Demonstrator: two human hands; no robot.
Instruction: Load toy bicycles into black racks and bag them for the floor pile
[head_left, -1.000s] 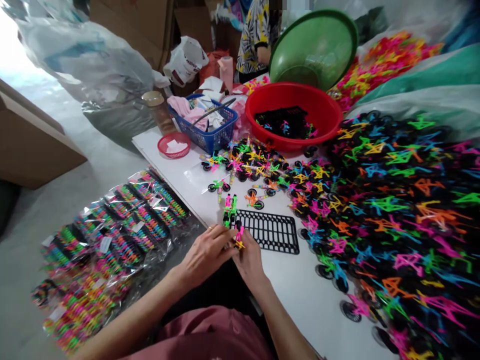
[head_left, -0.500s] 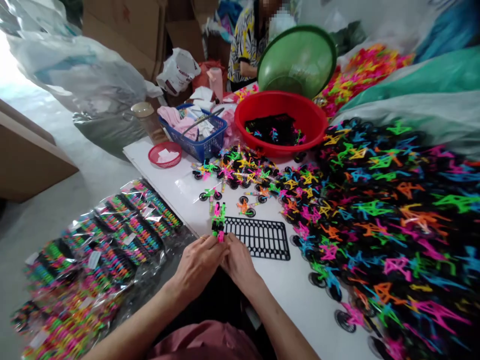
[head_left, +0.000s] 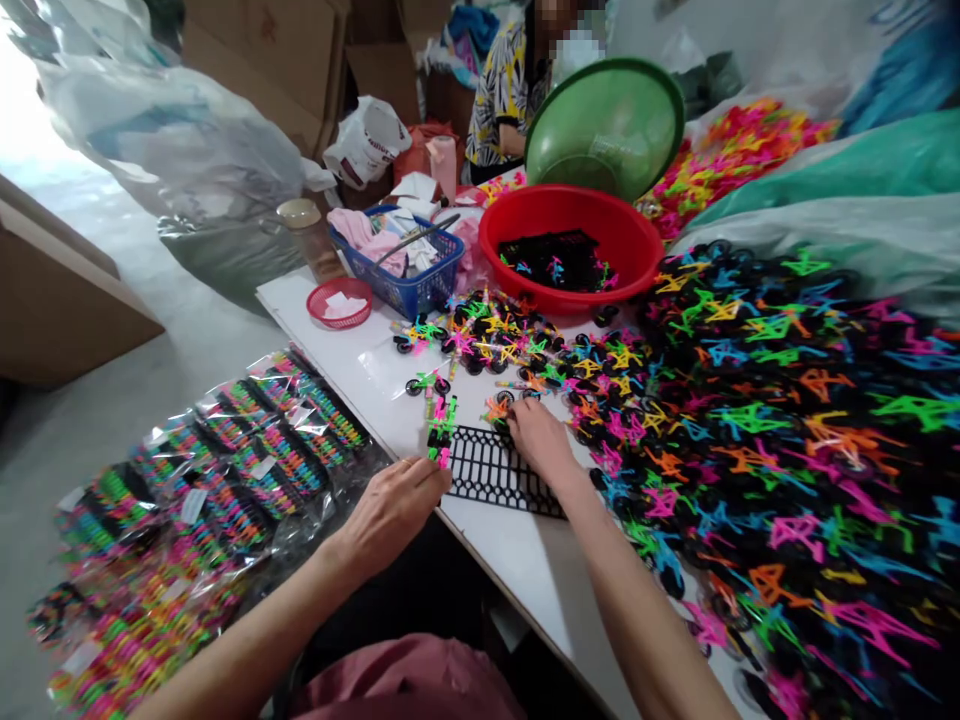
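Observation:
My left hand (head_left: 401, 505) pinches the near left end of a black plastic rack (head_left: 480, 465) lying on the white table. A row of small green and pink toy bicycles (head_left: 442, 428) stands along that end, right at my fingertips. My right hand (head_left: 541, 440) is over the rack's far side, its fingers closed on an orange toy bicycle (head_left: 496, 408) and hiding part of it. Just beyond the row lies a green toy bicycle (head_left: 427, 384) with black wheels.
A large heap of toy bicycles (head_left: 780, 420) covers the right side. Behind stand a red basin (head_left: 495, 250), a tilted green basin (head_left: 600, 130), a blue basket (head_left: 420, 290) and a small red basket (head_left: 339, 303). Bagged packs (head_left: 247, 470) lie lower left. A person (head_left: 499, 100) sits opposite.
My right hand has left the rack's left end and moved right and forward to the orange toy bicycle. My left hand has stayed by the green and pink row.

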